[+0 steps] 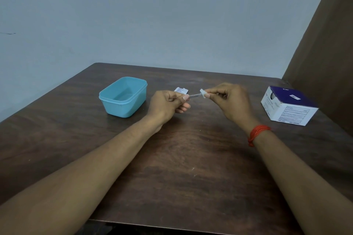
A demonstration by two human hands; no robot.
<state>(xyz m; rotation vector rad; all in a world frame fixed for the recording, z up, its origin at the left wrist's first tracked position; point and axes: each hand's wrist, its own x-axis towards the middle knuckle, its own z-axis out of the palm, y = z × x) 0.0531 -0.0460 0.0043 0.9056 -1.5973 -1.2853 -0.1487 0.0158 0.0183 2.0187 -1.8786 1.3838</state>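
Blue-grey wall [152, 15], dark wooden table [181, 158]

left grip [168, 104] and right grip [230, 101] close together, facing each other, each in a curled pinch

surface: dark wooden table [181, 158] | left: blue tub [124, 109] | middle: small paper wrapper [180, 89] | right: white-and-purple box [288, 108]

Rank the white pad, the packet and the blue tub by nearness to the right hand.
1. The white pad, pinched in the right hand.
2. The packet, further left, behind the left hand.
3. The blue tub, far left.
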